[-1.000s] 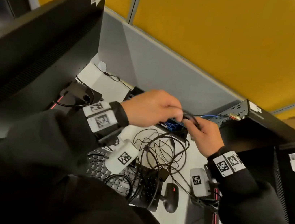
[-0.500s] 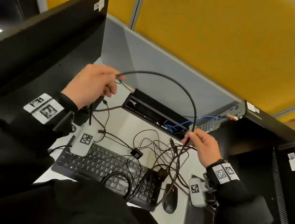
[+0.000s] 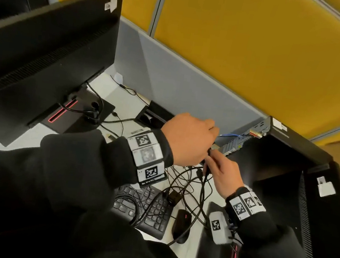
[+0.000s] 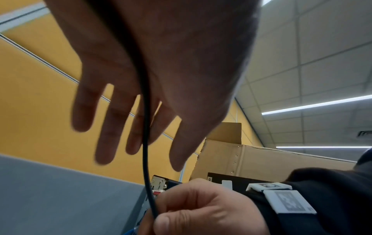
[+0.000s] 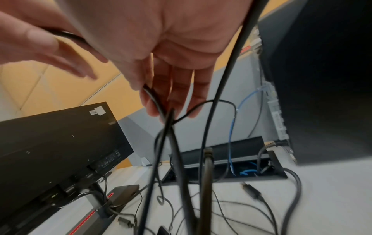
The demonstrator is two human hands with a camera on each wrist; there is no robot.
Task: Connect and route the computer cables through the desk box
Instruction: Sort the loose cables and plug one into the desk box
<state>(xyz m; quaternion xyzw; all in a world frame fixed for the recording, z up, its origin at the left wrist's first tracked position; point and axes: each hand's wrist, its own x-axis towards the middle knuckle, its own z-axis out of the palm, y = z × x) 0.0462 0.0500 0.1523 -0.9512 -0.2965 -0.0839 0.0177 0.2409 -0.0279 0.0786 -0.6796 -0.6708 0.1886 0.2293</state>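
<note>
The desk box [image 3: 156, 112] is a black recessed trough with its lid up at the back of the desk; a blue cable [image 5: 232, 135] drops into the desk box [image 5: 225, 160]. My right hand [image 3: 222, 171] pinches a black cable [image 3: 204, 177] just in front of the box. In the left wrist view that cable [image 4: 145, 143] runs down across the palm of my left hand [image 4: 161, 79], whose fingers are straight and spread, into the right hand [image 4: 201, 209]. My left hand [image 3: 187, 140] hovers over the box, touching the right.
A monitor [image 3: 43, 56] on its stand fills the left. A black computer tower [image 3: 291, 159] stands on the right, rear ports facing the box. Loose tangled cables, a keyboard [image 3: 149, 209] and a mouse [image 3: 182, 222] lie in front. A cardboard box [image 4: 261, 162] sits behind.
My left hand has swung back from the monitor side to the right hand above the box. The high arch of cable it held up has gone. The right hand stayed near the box.
</note>
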